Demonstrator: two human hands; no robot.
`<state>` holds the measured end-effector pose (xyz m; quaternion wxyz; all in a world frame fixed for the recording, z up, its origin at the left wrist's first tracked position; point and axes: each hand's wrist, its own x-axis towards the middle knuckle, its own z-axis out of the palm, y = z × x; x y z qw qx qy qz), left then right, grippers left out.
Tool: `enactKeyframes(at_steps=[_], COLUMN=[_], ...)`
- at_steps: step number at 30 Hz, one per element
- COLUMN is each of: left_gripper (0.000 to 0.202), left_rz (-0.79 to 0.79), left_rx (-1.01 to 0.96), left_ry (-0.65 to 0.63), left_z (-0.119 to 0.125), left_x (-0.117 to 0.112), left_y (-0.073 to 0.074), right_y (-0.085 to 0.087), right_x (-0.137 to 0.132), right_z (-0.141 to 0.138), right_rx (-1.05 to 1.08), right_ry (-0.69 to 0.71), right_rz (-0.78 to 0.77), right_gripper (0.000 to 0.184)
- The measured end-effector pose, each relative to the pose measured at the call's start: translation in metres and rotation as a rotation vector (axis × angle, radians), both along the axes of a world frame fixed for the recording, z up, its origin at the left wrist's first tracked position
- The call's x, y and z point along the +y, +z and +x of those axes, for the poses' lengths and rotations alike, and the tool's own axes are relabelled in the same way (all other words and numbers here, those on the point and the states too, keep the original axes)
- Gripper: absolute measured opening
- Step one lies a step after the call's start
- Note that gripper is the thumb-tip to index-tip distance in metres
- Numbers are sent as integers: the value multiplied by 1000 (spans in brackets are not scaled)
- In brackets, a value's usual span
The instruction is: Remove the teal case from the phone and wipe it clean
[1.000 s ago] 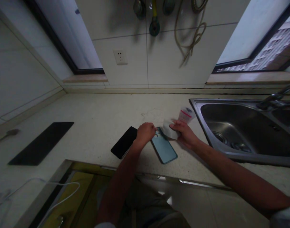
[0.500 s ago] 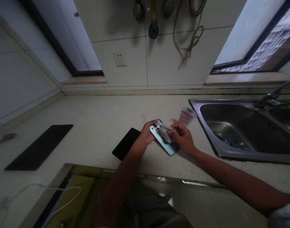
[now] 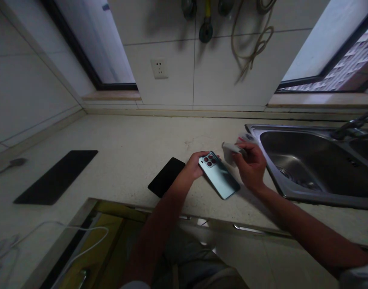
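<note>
My left hand [image 3: 196, 165] grips the camera end of a pale blue-green smartphone [image 3: 221, 178], whose back faces up. To the right of the phone, my right hand [image 3: 250, 164] is closed on a thin whitish wipe [image 3: 229, 152], held apart from the phone. Behind my right fingers lies a clear plastic packet [image 3: 246, 138] with red print, mostly covered by the hand. A black tablet-like slab [image 3: 166, 176] rests on the counter left of the phone, partly hidden by my left forearm.
A steel sink [image 3: 279, 188] with a faucet [image 3: 349, 129] is set into the counter [image 3: 135, 136] on the right. At the left lie a long black mat [image 3: 56, 176] and a dark flat-headed utensil [image 3: 17, 162]. A white cable [image 3: 90, 228] hangs over the yellow drawer's edge.
My right hand has lifted the wipe off the phone's back and moved it right, over the packet. My left hand still holds the phone. The camera view has shifted slightly.
</note>
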<state>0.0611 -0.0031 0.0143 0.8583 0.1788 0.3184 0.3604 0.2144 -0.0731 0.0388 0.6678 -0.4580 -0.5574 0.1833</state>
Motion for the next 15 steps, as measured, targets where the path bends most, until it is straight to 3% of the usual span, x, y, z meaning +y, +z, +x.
enactKeyframes(at_steps=[5, 9, 11, 15], left_gripper=[16, 35, 42, 49], left_rz=[23, 64, 60, 57], left_rx=[-21, -54, -43, -63], left_ry=[64, 33, 21, -45], left_z=[4, 2, 1, 3], left_x=[1, 0, -2, -7], left_y=[-4, -5, -4, -1], right_y=[-9, -15, -14, -13], right_x=[9, 18, 18, 12], right_z=[-6, -5, -2, 2], right_rx=[-145, -100, -53, -37], right_ry=[192, 254, 207, -26], right_rz=[-90, -246, -249, -81], right_gripper=[7, 13, 17, 14])
